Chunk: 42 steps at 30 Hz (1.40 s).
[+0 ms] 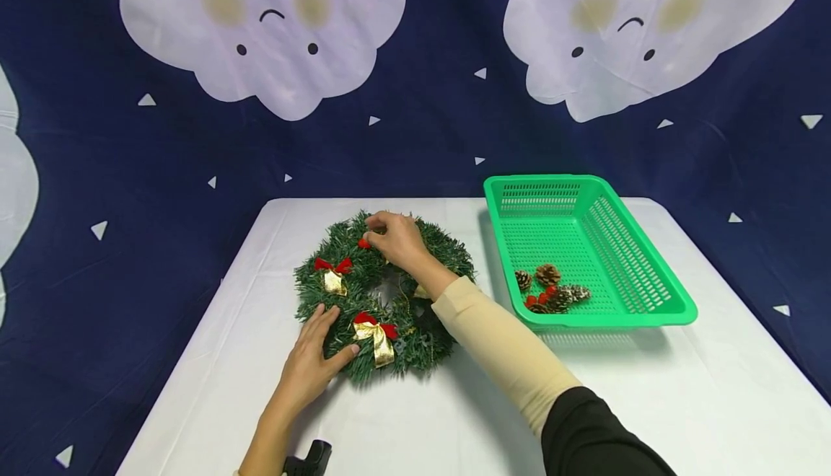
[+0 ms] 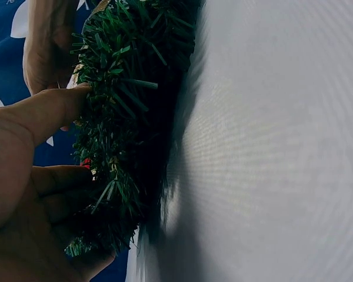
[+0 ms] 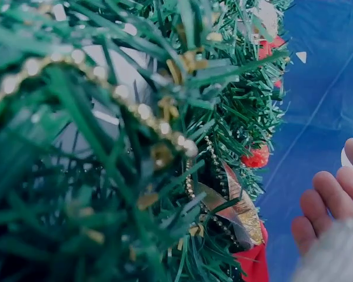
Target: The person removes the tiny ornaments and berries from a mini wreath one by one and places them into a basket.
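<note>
A green tinsel wreath (image 1: 448,245) lies on the white table, with red-and-gold bows (image 1: 376,339) on its left and near parts. A gold bead string (image 3: 144,111) runs through its greenery. My left hand (image 1: 311,357) rests on the wreath's lower left, thumb and fingers spread and touching the strands. Over the far part hovers my right hand (image 1: 397,240), its fingers bent and thumb near the index finger. Close to those fingertips, a red berry (image 3: 256,157) sits in the greenery; in the right wrist view it is apart from the visible fingers.
A green plastic basket (image 1: 649,274) stands on the right of the table (image 1: 402,433). Pine cones (image 1: 548,274) and red berries (image 1: 542,297) lie in its near left corner. A black object (image 1: 309,458) is beside my left wrist. A dark blue cloud-print cloth (image 1: 441,130) hangs behind.
</note>
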Available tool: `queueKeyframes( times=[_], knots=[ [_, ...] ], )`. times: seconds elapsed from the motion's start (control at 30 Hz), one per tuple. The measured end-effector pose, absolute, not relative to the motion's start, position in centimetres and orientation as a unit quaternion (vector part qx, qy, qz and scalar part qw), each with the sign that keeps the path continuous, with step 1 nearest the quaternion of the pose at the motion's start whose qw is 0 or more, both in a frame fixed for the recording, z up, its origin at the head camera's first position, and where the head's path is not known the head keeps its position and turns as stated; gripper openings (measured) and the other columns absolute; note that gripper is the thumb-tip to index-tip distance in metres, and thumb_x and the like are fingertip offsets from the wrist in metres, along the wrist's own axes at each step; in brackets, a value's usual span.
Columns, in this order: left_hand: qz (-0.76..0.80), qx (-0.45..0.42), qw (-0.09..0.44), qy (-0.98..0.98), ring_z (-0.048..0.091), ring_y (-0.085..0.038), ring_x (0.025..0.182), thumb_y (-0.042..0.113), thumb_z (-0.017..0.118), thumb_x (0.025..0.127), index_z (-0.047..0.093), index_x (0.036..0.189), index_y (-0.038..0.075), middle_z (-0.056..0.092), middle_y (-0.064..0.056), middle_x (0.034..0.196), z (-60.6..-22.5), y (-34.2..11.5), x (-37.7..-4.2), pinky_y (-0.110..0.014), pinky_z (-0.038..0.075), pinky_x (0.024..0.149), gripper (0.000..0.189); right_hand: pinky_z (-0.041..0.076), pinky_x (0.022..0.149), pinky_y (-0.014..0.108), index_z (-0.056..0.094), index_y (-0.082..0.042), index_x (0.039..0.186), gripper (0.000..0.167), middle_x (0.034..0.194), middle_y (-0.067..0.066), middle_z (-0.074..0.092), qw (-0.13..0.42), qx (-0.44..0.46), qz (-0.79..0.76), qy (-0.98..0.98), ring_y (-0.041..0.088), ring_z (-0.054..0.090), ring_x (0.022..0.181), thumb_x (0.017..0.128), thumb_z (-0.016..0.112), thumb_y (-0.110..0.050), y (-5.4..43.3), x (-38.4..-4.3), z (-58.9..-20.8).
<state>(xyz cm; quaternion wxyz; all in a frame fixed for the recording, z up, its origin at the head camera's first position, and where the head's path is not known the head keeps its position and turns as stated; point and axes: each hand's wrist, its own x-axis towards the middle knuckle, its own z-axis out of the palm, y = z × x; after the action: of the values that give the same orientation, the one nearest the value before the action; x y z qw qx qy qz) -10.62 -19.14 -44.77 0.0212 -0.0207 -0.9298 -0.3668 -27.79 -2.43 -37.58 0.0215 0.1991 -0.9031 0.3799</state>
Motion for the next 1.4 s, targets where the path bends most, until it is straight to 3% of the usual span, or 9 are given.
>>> queueKeyframes(
  times=[0.13, 0.27, 1.4],
  knots=[
    [-0.367, -0.021, 0.022, -0.93, 0.016, -0.035, 0.146, 0.042, 0.068, 0.084, 0.032, 0.148, 0.012, 0.021, -0.015, 0.157, -44.8, -19.1, -10.7, -0.066, 0.023, 0.108, 0.079, 0.047, 0.1, 0.04, 0.063, -0.017, 0.121, 0.032, 0.119, 0.001, 0.067, 0.021, 0.196, 0.371, -0.908, 0.018, 0.065, 0.103, 0.091, 0.062, -0.029, -2.8, -28.1, -37.9],
    [-0.365, -0.021, 0.023, -0.93, 0.016, -0.035, 0.146, 0.041, 0.068, 0.084, 0.032, 0.148, 0.011, 0.021, -0.015, 0.157, -44.8, -19.1, -10.6, -0.066, 0.024, 0.108, 0.079, 0.053, 0.088, 0.035, 0.063, -0.017, 0.121, 0.033, 0.12, 0.001, 0.066, 0.01, 0.193, 0.365, -0.911, 0.018, 0.064, 0.104, 0.091, 0.062, -0.029, -3.3, -28.3, -38.2],
    [-0.369, -0.02, 0.032, -0.929, 0.018, -0.034, 0.146, 0.039, 0.07, 0.083, 0.034, 0.147, 0.01, 0.025, -0.015, 0.156, -44.8, -19.1, -10.4, -0.065, 0.025, 0.109, 0.078, 0.053, 0.086, 0.035, 0.064, -0.014, 0.119, 0.03, 0.113, 0.003, 0.069, 0.032, 0.205, 0.283, -0.936, 0.019, 0.066, 0.099, 0.091, 0.063, -0.025, -4.7, -29.5, -40.3]
  ],
)
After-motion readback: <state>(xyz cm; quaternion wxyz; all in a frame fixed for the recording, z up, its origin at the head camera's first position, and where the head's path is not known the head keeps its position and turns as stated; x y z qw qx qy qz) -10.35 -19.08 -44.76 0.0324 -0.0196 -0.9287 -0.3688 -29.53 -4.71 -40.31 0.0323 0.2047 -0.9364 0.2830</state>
